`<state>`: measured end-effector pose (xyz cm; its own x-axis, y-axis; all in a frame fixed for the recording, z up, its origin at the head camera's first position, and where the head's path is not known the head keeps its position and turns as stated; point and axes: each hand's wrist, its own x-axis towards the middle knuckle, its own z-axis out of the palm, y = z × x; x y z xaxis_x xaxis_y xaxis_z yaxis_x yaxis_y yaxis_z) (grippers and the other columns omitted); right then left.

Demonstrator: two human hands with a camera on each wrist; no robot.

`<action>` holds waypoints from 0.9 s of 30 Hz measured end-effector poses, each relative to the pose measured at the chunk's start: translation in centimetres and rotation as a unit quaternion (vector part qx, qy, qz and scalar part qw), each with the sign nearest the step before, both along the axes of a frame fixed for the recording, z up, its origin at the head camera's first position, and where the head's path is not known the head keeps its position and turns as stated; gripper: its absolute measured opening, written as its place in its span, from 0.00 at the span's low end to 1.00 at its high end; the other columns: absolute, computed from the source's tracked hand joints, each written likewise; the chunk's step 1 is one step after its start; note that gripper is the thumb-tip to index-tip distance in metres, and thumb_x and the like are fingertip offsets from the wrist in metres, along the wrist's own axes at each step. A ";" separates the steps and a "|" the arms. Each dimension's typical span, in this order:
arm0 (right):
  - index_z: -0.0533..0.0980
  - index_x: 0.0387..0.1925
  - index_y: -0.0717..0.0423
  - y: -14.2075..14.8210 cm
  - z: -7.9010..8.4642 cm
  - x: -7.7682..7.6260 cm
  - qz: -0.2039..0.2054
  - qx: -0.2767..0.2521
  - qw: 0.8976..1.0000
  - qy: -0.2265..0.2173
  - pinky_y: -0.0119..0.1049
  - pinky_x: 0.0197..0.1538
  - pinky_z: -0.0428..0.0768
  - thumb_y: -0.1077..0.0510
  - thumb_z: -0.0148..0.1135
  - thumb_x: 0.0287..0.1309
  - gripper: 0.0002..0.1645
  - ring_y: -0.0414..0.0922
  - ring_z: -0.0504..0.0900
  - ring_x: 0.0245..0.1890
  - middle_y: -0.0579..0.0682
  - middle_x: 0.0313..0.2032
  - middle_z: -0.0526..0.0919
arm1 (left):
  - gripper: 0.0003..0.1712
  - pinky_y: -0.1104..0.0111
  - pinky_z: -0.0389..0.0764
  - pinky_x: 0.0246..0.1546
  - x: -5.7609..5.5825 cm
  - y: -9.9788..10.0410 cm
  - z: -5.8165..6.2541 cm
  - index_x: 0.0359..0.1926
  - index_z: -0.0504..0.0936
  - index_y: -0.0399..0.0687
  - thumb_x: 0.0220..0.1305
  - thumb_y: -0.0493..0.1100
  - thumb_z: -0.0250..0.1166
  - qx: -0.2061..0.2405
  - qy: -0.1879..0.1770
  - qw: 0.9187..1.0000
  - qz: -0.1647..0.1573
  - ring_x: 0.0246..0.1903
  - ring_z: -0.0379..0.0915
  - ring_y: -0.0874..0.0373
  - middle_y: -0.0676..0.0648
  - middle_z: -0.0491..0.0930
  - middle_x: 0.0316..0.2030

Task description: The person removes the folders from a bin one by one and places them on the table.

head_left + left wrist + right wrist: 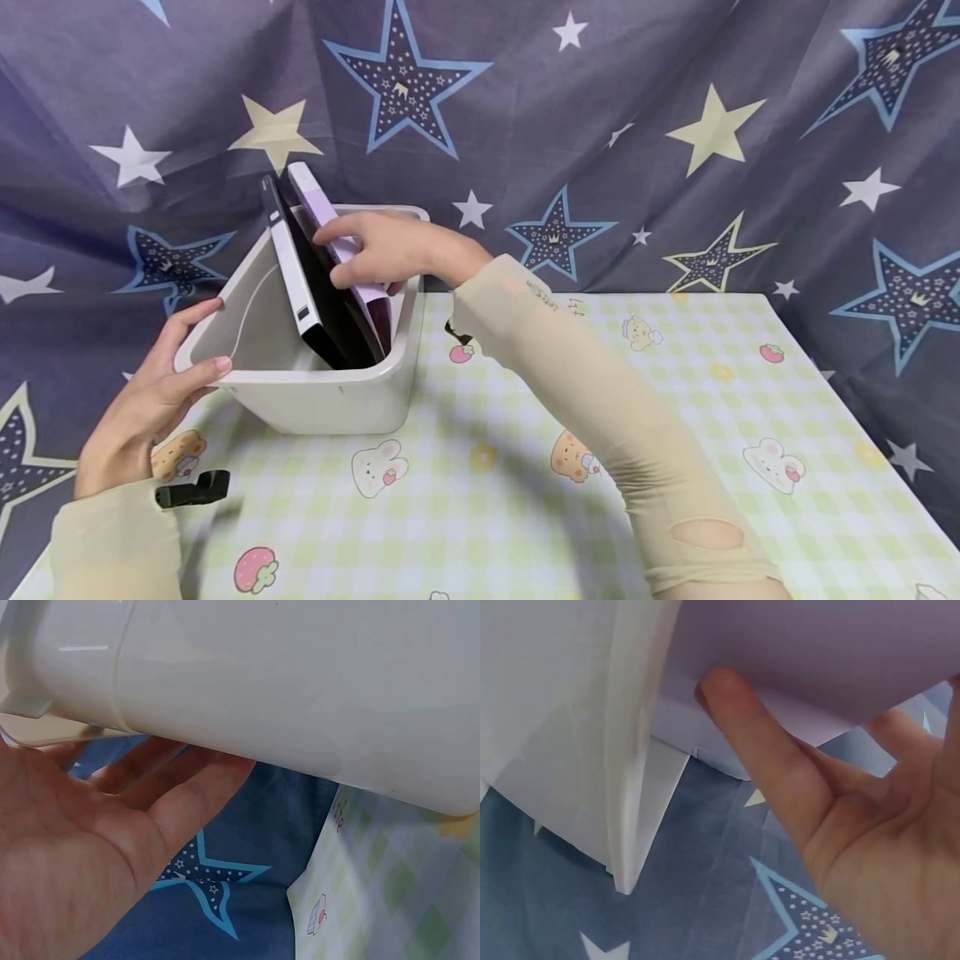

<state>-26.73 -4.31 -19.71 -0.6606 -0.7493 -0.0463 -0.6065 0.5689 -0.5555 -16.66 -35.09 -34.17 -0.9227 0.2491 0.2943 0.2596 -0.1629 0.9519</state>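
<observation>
A white plastic bin (330, 400) stands at the table's left side, its wall (300, 682) filling the upper left wrist view. My left hand (157, 383) holds the bin's left rim, thumb on the front edge and fingers along the outer side. Inside the bin, a black book with a white spine (288, 267) leans beside a purple book (318, 200). My right hand (397, 250) grips the purple book across its spine from above. In the right wrist view, the thumb presses the purple cover (802, 652); the other fingertips are partly hidden.
A green-and-white checked cloth (510, 517) with cartoon prints covers the table. Behind it hangs a dark curtain (495, 150) with stars. Black straps (193, 489) show at the sleeve cuffs.
</observation>
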 end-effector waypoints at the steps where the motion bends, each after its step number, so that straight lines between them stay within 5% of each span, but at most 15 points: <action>1: 0.68 0.63 0.36 0.0 -0.1 -0.1 -0.004 -0.009 1.000 -0.017 0.37 0.31 0.82 0.49 0.63 0.55 0.32 0.42 0.78 0.32 0.44 0.54 0.71 | 0.41 0.71 0.80 0.39 0.0 0.0 0.0 0.72 0.53 0.50 0.62 0.19 0.47 -0.001 0.000 1.000 0.001 0.47 0.70 0.59 0.44 0.58 0.57; 9: 0.72 0.52 0.39 -0.4 -0.6 -0.4 -0.009 -0.055 0.998 -0.027 0.38 0.29 0.82 0.46 0.71 0.49 0.27 0.42 0.77 0.27 0.47 0.42 0.74 | 0.41 0.70 0.80 0.38 0.3 0.1 -0.1 0.72 0.53 0.51 0.62 0.20 0.47 0.001 -0.005 1.000 0.004 0.46 0.72 0.59 0.45 0.60 0.56; 13: 0.72 0.50 0.42 -0.1 -1.1 -0.7 0.002 -0.101 0.992 -0.072 0.34 0.23 0.75 0.54 0.68 0.52 0.23 0.40 0.72 0.20 0.50 0.26 0.73 | 0.41 0.70 0.80 0.38 0.3 0.1 0.0 0.72 0.52 0.51 0.62 0.20 0.47 -0.002 -0.007 1.000 0.004 0.46 0.72 0.59 0.45 0.61 0.56; 17: 0.72 0.49 0.44 0.2 -1.5 -0.9 -0.003 -0.142 0.983 -0.116 0.34 0.22 0.72 0.59 0.63 0.53 0.21 0.41 0.72 0.20 0.50 0.24 0.73 | 0.41 0.71 0.79 0.39 0.3 0.1 0.0 0.72 0.53 0.52 0.62 0.20 0.48 -0.005 -0.008 1.000 0.008 0.46 0.72 0.59 0.45 0.60 0.56; 24: 0.71 0.42 0.44 0.4 -0.9 -1.3 -0.041 -0.105 0.993 -0.022 0.35 0.25 0.77 0.55 0.67 0.51 0.16 0.41 0.73 0.18 0.47 0.22 0.71 | 0.41 0.70 0.80 0.39 0.2 0.1 0.1 0.72 0.52 0.51 0.62 0.19 0.47 0.005 -0.004 1.000 0.002 0.46 0.72 0.59 0.44 0.60 0.56; 27: 0.70 0.43 0.45 0.2 -0.6 -1.5 -0.032 -0.083 0.996 -0.026 0.36 0.26 0.78 0.54 0.68 0.51 0.19 0.41 0.74 0.19 0.49 0.26 0.72 | 0.41 0.70 0.80 0.38 0.1 0.0 0.1 0.72 0.52 0.51 0.62 0.19 0.47 0.007 -0.005 1.000 0.001 0.46 0.73 0.59 0.44 0.61 0.56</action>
<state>-28.19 -4.14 -20.26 -0.7071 -0.7061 0.0387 -0.5397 0.5034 -0.6748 -16.53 -35.04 -34.08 -0.9264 0.2426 0.2879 0.2503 -0.1746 0.9523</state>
